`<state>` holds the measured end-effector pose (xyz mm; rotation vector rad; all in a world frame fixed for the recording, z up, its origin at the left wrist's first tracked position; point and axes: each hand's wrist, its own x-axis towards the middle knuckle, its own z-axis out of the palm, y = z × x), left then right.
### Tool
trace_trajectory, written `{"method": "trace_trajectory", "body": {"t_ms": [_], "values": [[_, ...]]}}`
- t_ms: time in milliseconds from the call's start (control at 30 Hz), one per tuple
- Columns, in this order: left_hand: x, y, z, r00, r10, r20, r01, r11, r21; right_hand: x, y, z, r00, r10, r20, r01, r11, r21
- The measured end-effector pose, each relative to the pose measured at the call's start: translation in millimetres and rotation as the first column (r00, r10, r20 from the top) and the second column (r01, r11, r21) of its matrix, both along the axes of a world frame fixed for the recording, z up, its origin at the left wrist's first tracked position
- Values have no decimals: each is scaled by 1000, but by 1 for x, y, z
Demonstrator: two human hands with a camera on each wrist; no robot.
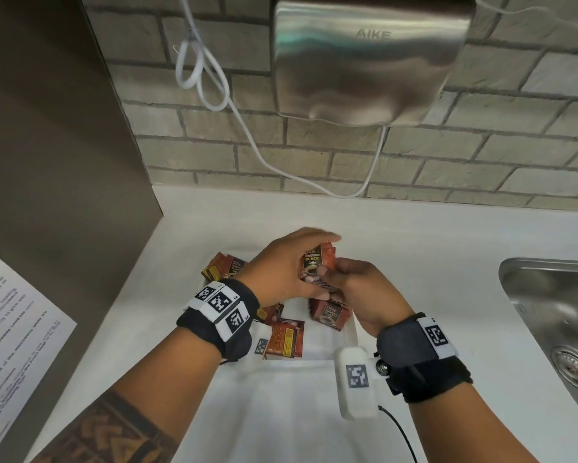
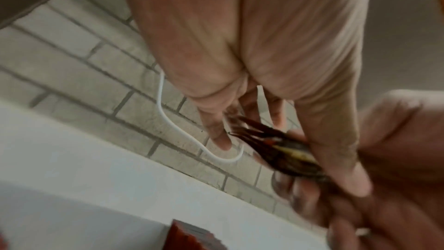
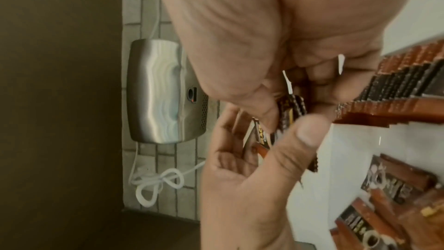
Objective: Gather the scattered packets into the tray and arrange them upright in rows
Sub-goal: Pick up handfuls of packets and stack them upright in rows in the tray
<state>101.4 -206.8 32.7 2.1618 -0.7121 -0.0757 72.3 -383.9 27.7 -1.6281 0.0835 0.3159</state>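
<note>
A white counter carries a white tray with loose packets; a sink sits right, a brick wall and dryer behind. Above the tray, both hands pinch a stack, thumbs toward each other.

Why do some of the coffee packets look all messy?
Some packets lie flat and crooked in the white tray instead of standing in rows. The left hand and right hand hold a bunch of packets above them. Nothing looks torn or spilled.
</note>
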Motion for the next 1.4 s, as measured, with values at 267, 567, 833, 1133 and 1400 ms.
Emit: {"method": "trace_trajectory", "body": {"t_ms": [267,567,833,1133,1400], "values": [[-4,-13,2,624,-209,-753,-429,714,-553,-9,1,2,997,58,41,-66,969,239],[-12,-15,-3,696,-227,-681,-275,792,-545,-10,-16,3,929,-148,340,240,939,-247],[-15,-14,-2,835,-45,-549,-203,901,-383,3,-29,21,926,32,377,74,962,-263],[-17,-18,-10,853,-49,-520,-166,919,-359,9,-37,31,917,130,378,33,918,-394],[-14,-29,-19,878,2,-479,-196,914,-355,6,-37,28,909,89,408,35,957,-287]]}}
